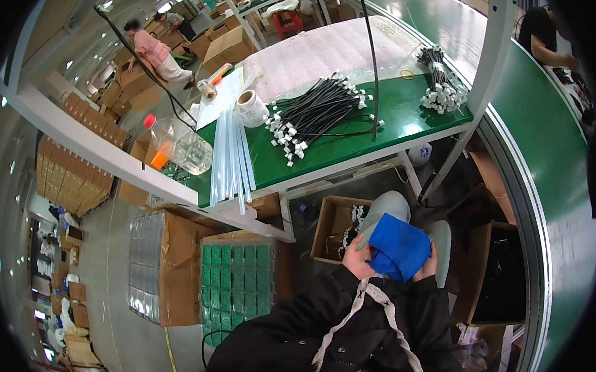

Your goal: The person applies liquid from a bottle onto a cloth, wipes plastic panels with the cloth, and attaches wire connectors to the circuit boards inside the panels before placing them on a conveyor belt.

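Note:
A folded blue cloth lies between my hands, just above my knees. My left hand grips its left edge, with the thumb and fingers closed at the fabric. At the lower right corner, my right hand holds the cloth too, its fingers partly hidden behind it. On the green bench ahead are a pile of black cables with white connectors and a tied cable bundle. Pale blue translucent strips stick out over the bench's front left edge.
A label roll and a water bottle stand on the bench's left side. Below are an open carton and trays of green boards. A conveyor runs along the right, with a person beside it.

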